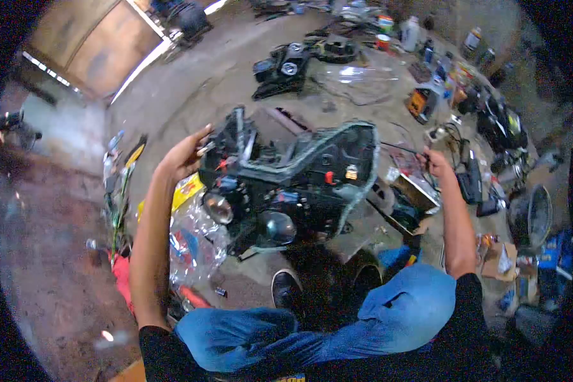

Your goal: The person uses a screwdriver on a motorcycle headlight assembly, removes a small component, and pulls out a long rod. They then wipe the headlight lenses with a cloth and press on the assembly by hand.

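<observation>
A large black headlight housing (pixel 312 172) with a pale sealant line along its edge and two round lenses at its lower left is held up in front of my knees. My left hand (pixel 188 153) grips its upper left edge, fingers curled round it. To the right of the housing, my right hand (pixel 435 162) is closed on a thin dark rod (pixel 401 147), which points left to the housing's right edge. Whether the rod touches the housing I cannot tell.
Another black housing (pixel 283 69) lies on the floor ahead. Bottles (pixel 410 33), cables and parts are spread along the right. An open carton (pixel 414 197) is below my right hand. Clear plastic wrapping (pixel 197 245) and a yellow packet (pixel 186 194) lie at the left.
</observation>
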{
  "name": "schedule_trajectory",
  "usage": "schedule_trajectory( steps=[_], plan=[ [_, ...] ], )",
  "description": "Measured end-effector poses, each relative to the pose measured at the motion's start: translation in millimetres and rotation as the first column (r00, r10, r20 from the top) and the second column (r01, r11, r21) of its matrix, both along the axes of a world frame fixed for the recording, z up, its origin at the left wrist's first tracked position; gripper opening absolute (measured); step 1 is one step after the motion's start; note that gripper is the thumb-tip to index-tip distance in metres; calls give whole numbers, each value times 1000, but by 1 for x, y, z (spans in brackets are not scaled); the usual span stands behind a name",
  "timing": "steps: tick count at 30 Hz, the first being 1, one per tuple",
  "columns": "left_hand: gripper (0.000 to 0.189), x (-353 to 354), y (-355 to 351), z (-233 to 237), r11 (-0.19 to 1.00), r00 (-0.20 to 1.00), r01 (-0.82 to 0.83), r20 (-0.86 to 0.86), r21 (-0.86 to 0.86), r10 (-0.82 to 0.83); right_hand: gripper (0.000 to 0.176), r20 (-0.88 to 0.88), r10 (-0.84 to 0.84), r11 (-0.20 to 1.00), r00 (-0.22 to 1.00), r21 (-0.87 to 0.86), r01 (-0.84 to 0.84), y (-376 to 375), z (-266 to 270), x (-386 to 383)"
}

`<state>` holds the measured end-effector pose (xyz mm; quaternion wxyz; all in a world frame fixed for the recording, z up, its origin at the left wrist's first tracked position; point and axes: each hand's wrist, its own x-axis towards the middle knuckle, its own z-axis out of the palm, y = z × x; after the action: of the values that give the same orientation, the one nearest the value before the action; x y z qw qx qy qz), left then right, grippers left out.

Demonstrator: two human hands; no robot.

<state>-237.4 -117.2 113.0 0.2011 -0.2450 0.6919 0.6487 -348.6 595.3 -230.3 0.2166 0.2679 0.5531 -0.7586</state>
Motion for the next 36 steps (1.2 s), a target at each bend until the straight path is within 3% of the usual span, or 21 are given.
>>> schedule_trajectory(
  steps=[3, 5, 6, 9, 10, 11, 12, 13, 15, 16, 19, 21, 23, 26, 27, 28, 29, 32, 33, 34, 36],
  plan=[
    [41, 16, -3, -22, 987, 991, -15, -131, 162, 37, 29, 99, 246, 967, 964, -91, -238, 63, -74, -15],
    [44, 23, -12, -48, 995, 974, 22, -227, 94, 0, 29, 163, 83, 939, 983, 318, -132, 12, -21, 17],
    [45, 28, -8, -56, 995, 953, -17, -300, 102, 47, 30, 167, -10, 859, 986, 507, -77, -7, 3, 29],
    [45, 42, 9, -60, 997, 900, -70, -429, 36, 79, 37, 72, 310, 331, 948, 926, -179, -2, 21, 43],
    [44, 41, 5, -65, 997, 894, -55, -443, 54, 73, 49, -293, 218, 439, 931, 881, 174, -25, 51, 71],
    [44, 39, 3, -69, 997, 888, -37, -456, 75, 67, 53, -475, 203, 453, 857, 821, 347, -31, 57, 81],
    [43, 39, 2, -66, 999, 911, -26, -410, 21, 33, 47, -569, 169, 501, 805, 753, 427, -79, 115, 109],
    [44, 39, 0, -68, 998, 902, -33, -428, 52, 52, 50, -484, 199, 646, 852, 718, 257, -111, 162, 135],
    [48, 38, 0, -76, 993, 885, -23, -460, 116, 75, 54, -582, 334, 828, 741, 557, 64, -170, 200, 183],
    [48, 38, 4, -69, 995, 884, -28, -463, 100, 72, 56, -573, 449, 773, 685, 634, 23, -215, 252, 215],
    [48, 44, 3, -61, 997, 863, -67, -499, 34, 75, 68, -567, 386, 876, 728, 472, -97, -253, 253, 229],
    [48, 48, -10, -71, 997, 887, -68, -456, 41, 79, 76, -604, 299, 938, 739, 327, -112, -257, 260, 217],
    [52, 70, -6, -79, 978, 863, -149, -464, 148, 201, 77, -440, 144, 989, 887, 88, -117, -261, 273, 204],
    [49, 100, -4, -93, 942, 866, -229, -391, 244, 311, 78, -581, 86, 976, 809, -115, -186, -274, 263, 167],
    [45, 115, 19, -72, 923, 876, -264, -330, 279, 350, 79, -680, 267, 952, 683, 77, -296, -265, 238, 135],
    [44, 121, 25, -76, 900, 874, -237, -323, 367, 362, 83, -631, 295, 950, 717, 115, -290, -265, 242, 122],
    [43, 127, 31, -80, 867, 874, -209, -312, 452, 373, 86, -584, 213, 925, 783, -138, -355, -274, 272, 127],
    [42, 137, 36, -108, 874, 800, -347, -379, 339, 465, 91, -528, 253, 921, 810, -124, -369, -272, 272, 106],
    [37, 143, 35, -99, 879, 847, -415, -253, 234, 467, 90, -534, 243, 933, 810, -99, -346, -270, 269, 101],
    [36, 144, 23, -109, 886, 838, -404, -296, 228, 458, 89, -533, 232, 944, 814, -78, -320, -268, 265, 97],
    [34, 146, 24, -110, 891, 835, -403, -315, 209, 452, 83, -626, 170, 985, 761, 77, -157, -250, 250, 113]
  ],
)
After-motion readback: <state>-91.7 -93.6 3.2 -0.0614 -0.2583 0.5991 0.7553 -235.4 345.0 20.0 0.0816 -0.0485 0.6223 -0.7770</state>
